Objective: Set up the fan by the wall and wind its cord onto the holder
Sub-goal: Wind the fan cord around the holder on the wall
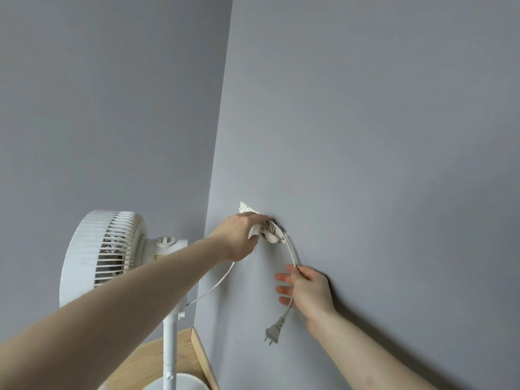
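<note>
A white pedestal fan [104, 246] stands in the corner at lower left, its pole rising from a round base [177, 382]. On the grey wall sits a small white holder [270, 232] with the cord wound around it. My left hand [239, 237] grips the holder and the wound cord. The white cord [292, 253] curves down from the holder to my right hand [306, 291], which pinches it between thumb and forefinger, other fingers spread. The grey plug [273, 332] dangles below that hand. Another stretch of cord [216, 285] runs back toward the fan.
Two grey walls [365, 136] meet in a corner just right of the fan. A light wooden floor [146, 358] with a wooden skirting board [204, 358] shows at the bottom.
</note>
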